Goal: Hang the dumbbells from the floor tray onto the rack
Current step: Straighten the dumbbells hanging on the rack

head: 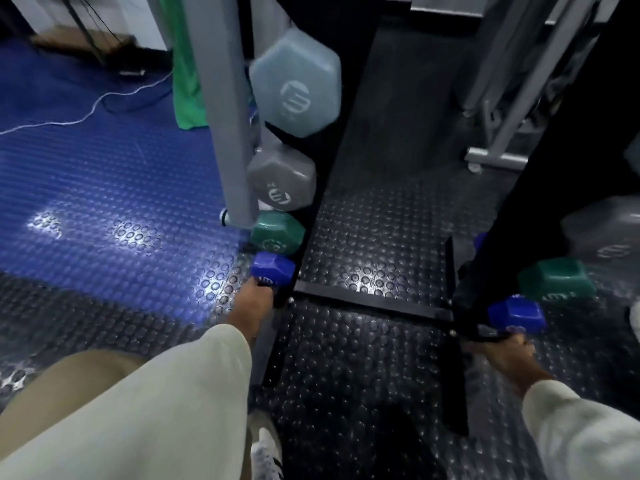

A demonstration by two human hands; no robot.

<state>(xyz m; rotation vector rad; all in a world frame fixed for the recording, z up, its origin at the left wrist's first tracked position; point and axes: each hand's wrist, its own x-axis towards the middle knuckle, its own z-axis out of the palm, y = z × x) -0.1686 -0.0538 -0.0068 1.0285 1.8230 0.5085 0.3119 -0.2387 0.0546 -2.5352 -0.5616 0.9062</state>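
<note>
A black dumbbell rack (374, 299) stands on the studded floor, seen from above. On its left post hang a pale blue dumbbell (298, 84), a grey one (282, 180) and a green one (277, 233). My left hand (254, 306) grips a small blue dumbbell (272, 268) at the lowest left slot. On the right post sit a grey dumbbell (602, 230) and a green one (556, 277). My right hand (509, 355) holds a second blue dumbbell (516, 315) at the lowest right slot. The floor tray is not in view.
A grey metal post (225, 109) rises just left of the rack. A green cloth (183, 64) hangs behind it. A white cable (86, 116) trails over the blue mat. Grey machine frames (502, 81) stand at back right. My shoe (266, 455) is near the rack's base.
</note>
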